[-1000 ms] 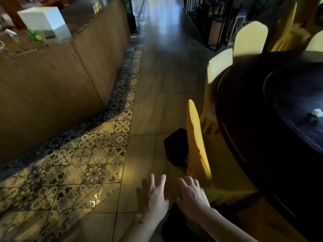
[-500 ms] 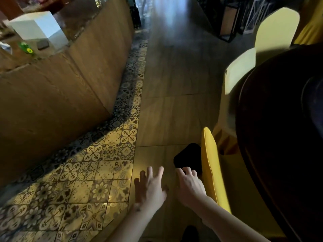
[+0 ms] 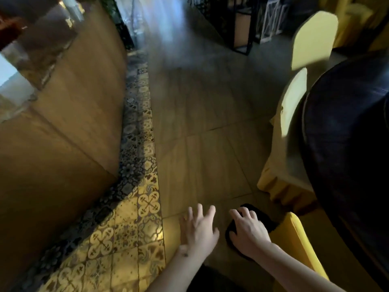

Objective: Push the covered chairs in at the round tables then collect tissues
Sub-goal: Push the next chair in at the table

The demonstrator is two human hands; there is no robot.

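- Since a second ago, view has swung left and forward: round table (image 3: pixel 347 148) now fills only the right edge, its tissue out of shot; counter (image 3: pixel 63 127) looms larger on the left.
- Both hands hold the same pose as before, out in front, palms down, holding nothing.
- Left hand (image 3: pixel 199 230): fingers spread and fairly straight, over the plank floor (image 3: pixel 202 127), touching nothing visible.
- Right hand (image 3: pixel 248 233): fingers loosely bent, apart, hovering over a dark round object (image 3: pixel 263 218) on the floor; contact cannot be told, object too dark to identify.
- Nearest covered chair (image 3: pixel 299 245): bright yellow back, just right of the right hand, edge-on to camera, not touched by either hand.
- Second covered chair (image 3: pixel 290 114): ahead and right of the hands, pale yellow cover with pleated skirt, tucked against the table rim.
- Third covered chair (image 3: pixel 313 39): farther ahead and right, also at the table edge.
- Floor ahead of hands: wood-look planks, sheen of light at the far end.
- Patterned tile strip (image 3: pixel 139 161): left of the left hand, floral yellow-and-dark tiles following the counter base.
- Counter: wood-clad, curved, well left of the hands; top blurred.
- Black metal frame shelf (image 3: pixel 244 28): far ahead, right of the aisle.
- Frame motion-blurred, dim.
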